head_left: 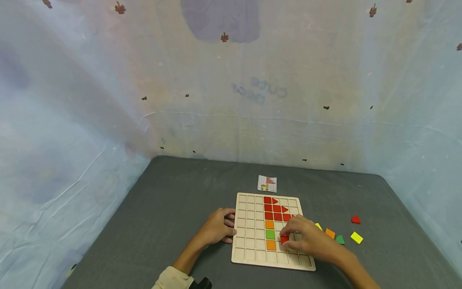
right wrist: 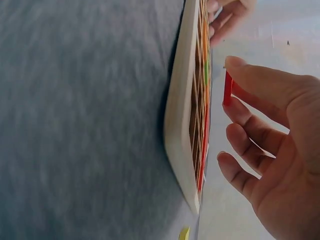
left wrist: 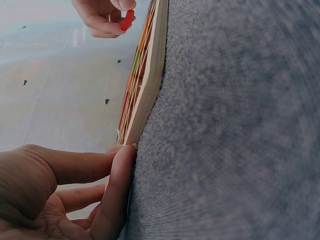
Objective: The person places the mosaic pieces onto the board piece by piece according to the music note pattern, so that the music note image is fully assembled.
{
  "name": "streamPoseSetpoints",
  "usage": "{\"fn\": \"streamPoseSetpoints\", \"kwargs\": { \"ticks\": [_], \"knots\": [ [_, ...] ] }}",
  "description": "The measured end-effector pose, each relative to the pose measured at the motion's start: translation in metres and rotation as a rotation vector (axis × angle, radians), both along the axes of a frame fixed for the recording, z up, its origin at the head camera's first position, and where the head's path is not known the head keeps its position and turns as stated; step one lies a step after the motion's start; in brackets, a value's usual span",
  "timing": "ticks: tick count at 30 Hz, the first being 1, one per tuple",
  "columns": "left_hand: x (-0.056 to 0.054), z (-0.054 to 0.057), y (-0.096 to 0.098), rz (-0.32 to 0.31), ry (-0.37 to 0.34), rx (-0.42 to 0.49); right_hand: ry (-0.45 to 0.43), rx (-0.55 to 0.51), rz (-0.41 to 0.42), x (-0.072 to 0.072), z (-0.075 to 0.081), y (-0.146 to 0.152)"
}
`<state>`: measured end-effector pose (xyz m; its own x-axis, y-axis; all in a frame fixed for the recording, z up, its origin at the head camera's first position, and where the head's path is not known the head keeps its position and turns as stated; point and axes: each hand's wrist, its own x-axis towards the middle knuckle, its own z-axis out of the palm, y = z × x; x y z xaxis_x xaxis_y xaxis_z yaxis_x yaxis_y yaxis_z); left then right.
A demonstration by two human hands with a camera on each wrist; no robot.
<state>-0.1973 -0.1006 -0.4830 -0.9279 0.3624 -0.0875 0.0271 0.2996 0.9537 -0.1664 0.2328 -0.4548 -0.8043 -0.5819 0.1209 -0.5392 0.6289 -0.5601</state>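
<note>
A square wooden grid board [head_left: 249, 253] lies on the grey cloth. My left hand [head_left: 216, 226] holds its left edge; in the left wrist view the thumb and a finger meet at the board's rim [left wrist: 150, 95]. Over the lower right part of the board, my right hand [head_left: 306, 237] pinches a red square tile [head_left: 284, 239] between thumb and fingers. The right wrist view shows this tile [right wrist: 228, 89] edge-on, raised off the board. Red tiles [head_left: 268, 208] fill upper cells, with an orange tile [head_left: 269, 224], a green tile [head_left: 270, 234] and another orange tile [head_left: 271, 245] below.
Right of the board lie loose pieces: a red one [head_left: 355, 219], a yellow one [head_left: 356, 237], a green one [head_left: 340, 239], an orange one [head_left: 330, 233] and a partly hidden yellow one [head_left: 318, 226]. Behind the board is a small pattern card [head_left: 267, 183]. Curtains surround the table.
</note>
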Motion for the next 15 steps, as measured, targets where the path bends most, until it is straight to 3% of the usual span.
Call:
{"fn": "streamPoseSetpoints", "kwargs": {
  "ticks": [8,15],
  "knots": [
    [-0.001,0.000,0.000,-0.001,-0.007,0.002,-0.057,0.046,0.031,0.003,0.002,-0.017],
    [-0.002,-0.002,0.000,0.001,-0.010,0.002,-0.105,0.025,0.073,0.007,0.004,-0.028]
  ]
}}
